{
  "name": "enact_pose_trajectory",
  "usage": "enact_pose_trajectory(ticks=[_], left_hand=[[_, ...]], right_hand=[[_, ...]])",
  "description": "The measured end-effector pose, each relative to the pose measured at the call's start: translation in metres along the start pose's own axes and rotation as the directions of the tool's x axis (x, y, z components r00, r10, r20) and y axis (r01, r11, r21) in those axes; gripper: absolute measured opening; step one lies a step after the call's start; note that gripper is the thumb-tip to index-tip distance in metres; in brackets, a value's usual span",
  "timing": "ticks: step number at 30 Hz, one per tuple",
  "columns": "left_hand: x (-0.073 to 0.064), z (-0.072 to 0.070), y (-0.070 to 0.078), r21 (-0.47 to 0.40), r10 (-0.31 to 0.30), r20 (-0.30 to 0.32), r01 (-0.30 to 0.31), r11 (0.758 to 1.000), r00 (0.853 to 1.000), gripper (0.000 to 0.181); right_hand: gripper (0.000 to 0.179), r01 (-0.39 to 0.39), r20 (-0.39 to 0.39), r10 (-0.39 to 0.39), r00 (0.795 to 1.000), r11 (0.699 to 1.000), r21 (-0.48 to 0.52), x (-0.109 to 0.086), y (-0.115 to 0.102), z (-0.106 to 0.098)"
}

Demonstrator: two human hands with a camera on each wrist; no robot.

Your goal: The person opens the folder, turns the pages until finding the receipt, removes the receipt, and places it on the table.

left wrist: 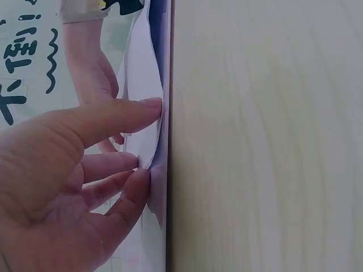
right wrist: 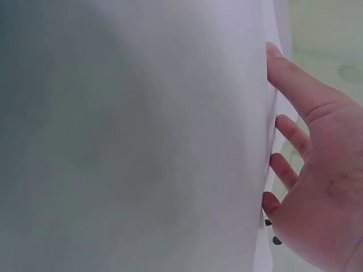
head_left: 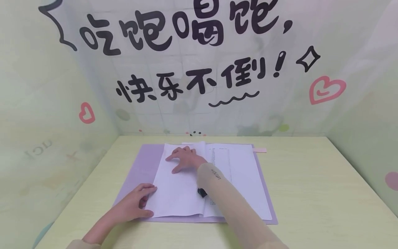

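Observation:
A purple folder [head_left: 144, 160] lies spread on the table with white paper on it. Over its middle lies a blank white sheet [head_left: 178, 197], slightly raised along its near edge. My left hand [head_left: 133, 204] is at the sheet's lower left, thumb on the near corner and fingers along the left edge; the left wrist view shows its thumb [left wrist: 150, 107] apart from the fingers. Spread fingertips of my right hand [head_left: 186, 159] press on the sheet's upper part. To the right is a printed page [head_left: 245, 183], partly hidden by my right sleeve [head_left: 228, 200].
A pink tab [head_left: 260, 150] sticks out past the folder's upper right edge. The pale wooden table [head_left: 311, 193] is bordered by a back wall [head_left: 186, 117] with large black lettering and by side walls. A small black device [head_left: 202, 192] sits under my right wrist.

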State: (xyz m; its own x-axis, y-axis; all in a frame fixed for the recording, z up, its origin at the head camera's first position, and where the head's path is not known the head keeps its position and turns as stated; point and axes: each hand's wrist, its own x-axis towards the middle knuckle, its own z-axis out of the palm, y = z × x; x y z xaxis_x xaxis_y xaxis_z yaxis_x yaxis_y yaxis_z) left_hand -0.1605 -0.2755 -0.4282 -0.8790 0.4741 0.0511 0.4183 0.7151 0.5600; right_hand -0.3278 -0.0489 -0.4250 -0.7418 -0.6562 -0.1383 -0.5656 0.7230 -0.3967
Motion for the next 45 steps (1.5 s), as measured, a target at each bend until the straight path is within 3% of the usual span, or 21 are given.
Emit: enact_pose_trajectory(ticks=[5,16,26,35,45], left_hand=[[0.004,0.001,0.004,0.058,-0.015,-0.018,0.016,0.998,1.0,0.075],[0.008,0.004,0.005,0.033,-0.032,-0.066,0.034,0.999,0.997,0.074],[0.004,0.01,0.011,0.036,-0.118,-0.062,0.12,0.992,0.991,0.075],[0.003,0.013,0.009,0.041,-0.111,-0.064,0.113,0.993,0.992,0.076],[0.001,0.01,0.006,0.008,-0.112,-0.066,0.113,0.994,0.992,0.076]], right_hand=[[0.057,-0.015,0.022,0.015,1.0,1.0,-0.002,-0.002,0.001,-0.004],[0.057,-0.028,0.019,0.028,0.999,0.999,-0.016,-0.004,-0.002,-0.008],[0.059,-0.049,0.081,0.044,0.996,0.997,0.059,-0.01,0.004,-0.007],[0.061,0.113,-0.066,-0.101,0.993,0.971,0.21,-0.021,0.019,-0.035],[0.061,0.09,-0.215,-0.029,0.976,0.956,0.28,-0.05,0.047,-0.07]])
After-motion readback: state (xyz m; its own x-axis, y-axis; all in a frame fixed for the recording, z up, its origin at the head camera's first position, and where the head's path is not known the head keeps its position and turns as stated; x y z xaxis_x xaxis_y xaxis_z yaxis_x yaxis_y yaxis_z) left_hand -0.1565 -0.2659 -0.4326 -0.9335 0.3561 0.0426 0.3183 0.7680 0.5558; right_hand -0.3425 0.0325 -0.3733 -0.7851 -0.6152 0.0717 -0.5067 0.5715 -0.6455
